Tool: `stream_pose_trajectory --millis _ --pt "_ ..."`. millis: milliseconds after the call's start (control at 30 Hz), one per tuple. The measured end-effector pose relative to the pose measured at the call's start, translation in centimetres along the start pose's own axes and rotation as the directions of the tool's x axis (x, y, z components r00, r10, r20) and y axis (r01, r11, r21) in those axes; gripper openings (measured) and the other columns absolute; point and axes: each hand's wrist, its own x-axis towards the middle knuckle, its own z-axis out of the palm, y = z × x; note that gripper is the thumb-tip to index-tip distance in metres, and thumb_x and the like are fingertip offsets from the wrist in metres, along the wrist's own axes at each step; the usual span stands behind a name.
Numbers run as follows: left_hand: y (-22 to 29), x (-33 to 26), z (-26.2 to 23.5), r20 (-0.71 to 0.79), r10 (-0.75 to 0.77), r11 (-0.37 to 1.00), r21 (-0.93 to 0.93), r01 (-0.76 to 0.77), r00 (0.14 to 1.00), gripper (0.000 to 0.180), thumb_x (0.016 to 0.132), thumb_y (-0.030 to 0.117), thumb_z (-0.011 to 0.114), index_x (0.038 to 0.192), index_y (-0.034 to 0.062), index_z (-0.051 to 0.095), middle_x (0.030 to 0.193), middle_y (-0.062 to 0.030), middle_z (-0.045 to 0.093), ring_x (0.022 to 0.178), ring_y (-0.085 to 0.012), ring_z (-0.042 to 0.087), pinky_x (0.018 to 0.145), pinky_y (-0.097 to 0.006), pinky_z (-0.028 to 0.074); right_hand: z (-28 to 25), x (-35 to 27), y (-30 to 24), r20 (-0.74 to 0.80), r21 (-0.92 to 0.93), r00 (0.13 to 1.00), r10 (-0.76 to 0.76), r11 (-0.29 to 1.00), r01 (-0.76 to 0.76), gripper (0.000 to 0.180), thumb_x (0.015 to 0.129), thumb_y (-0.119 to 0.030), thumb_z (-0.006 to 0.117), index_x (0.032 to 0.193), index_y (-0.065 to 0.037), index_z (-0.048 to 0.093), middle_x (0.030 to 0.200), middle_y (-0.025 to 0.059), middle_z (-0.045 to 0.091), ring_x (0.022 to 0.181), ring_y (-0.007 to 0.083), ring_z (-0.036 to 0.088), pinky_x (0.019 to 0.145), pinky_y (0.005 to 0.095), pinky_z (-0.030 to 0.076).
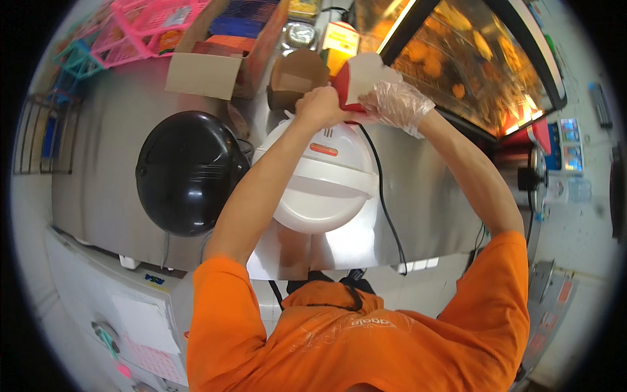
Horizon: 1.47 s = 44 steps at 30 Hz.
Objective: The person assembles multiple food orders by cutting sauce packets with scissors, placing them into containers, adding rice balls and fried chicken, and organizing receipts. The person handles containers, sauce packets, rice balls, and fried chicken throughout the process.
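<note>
Both of my arms reach toward the back of the steel counter. My right hand [398,106], in a clear plastic glove, has its fingers closed on a red and white paper food carton [360,73]. My bare left hand [319,108] is curled at the carton's left lower edge and appears to pinch it; its fingertips are partly hidden. Just behind the left hand stand brown paper cartons [297,73]. Under my left forearm sits a white round appliance with a lid [330,179], closed, with a handle band across it.
Left of it stands a black round appliance [189,173]. A lit glass food warmer [450,52] with fried pieces is at the back right. A cardboard box [206,75] and pink baskets [130,32] stand back left. A black cable [385,202] crosses the steel counter [424,215].
</note>
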Motion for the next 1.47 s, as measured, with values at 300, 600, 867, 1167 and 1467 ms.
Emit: stream_pose_trajectory --millis 300,600,867,1167,1467 --pt "2.1 1.0 0.0 -0.018 -0.064 0.975 0.211 0.067 0.998 0.064 0.068 0.054 0.081 0.11 0.0077 0.071 0.113 -0.0196 0.07 0.108 -0.0361 0.066 0.089 -0.046 0.053 -8.0 -5.8 0.0 -0.212 0.305 0.902 0.375 0.903 -0.304 0.017 0.092 -0.024 0.058 0.099 -0.013 0.067 0.086 0.0144 0.068 0.076 0.0325 0.068 0.068 0.0435 0.055" --pt "14.8 -22.2 -4.2 -0.096 0.371 0.912 -0.152 -0.382 0.924 0.059 0.078 0.043 0.078 0.108 -0.0057 0.063 0.101 -0.0199 0.068 0.095 -0.0316 0.065 0.087 -0.041 0.048 -10.7 -36.4 -19.0 0.414 0.751 0.109 0.904 -0.272 -0.602 0.028 0.088 -0.008 0.057 0.111 0.002 0.07 0.083 0.0151 0.072 0.075 0.0167 0.069 0.073 0.0328 0.056" --pt "18.0 -38.5 30.3 0.676 0.637 0.684 -0.276 -0.676 0.369 0.116 0.059 0.043 0.084 0.148 -0.0036 0.026 0.141 -0.0296 0.04 0.126 -0.0458 0.046 0.104 -0.046 0.04 -0.8 -51.3 -39.9 0.815 0.331 0.325 0.48 -0.846 0.418 0.025 0.096 -0.014 0.059 0.114 0.001 0.067 0.094 0.0095 0.071 0.091 0.014 0.066 0.081 0.0309 0.054" --pt "27.3 -46.2 51.1 0.735 0.672 0.46 -0.317 -0.829 0.092 0.11 0.058 0.035 0.085 0.146 -0.0021 0.03 0.136 -0.0234 0.046 0.121 -0.0399 0.049 0.103 -0.048 0.039 9.3 -69.4 -48.9 0.786 0.517 0.09 0.611 -0.73 0.447 0.019 0.092 -0.01 0.06 0.105 0.002 0.068 0.085 0.0039 0.07 0.076 0.0133 0.066 0.068 0.0269 0.055" --pt "36.1 -36.3 60.3 0.53 0.71 0.671 -0.31 -0.673 0.464 0.083 0.068 0.042 0.085 0.134 0.0102 0.046 0.122 -0.0178 0.056 0.111 -0.0359 0.055 0.096 -0.049 0.042 8.9 -83.0 -30.6 0.631 0.746 0.081 0.771 -0.576 -0.334 0.021 0.087 -0.022 0.064 0.094 -0.003 0.07 0.096 0.0194 0.069 0.083 0.0267 0.062 0.078 0.0362 0.049"
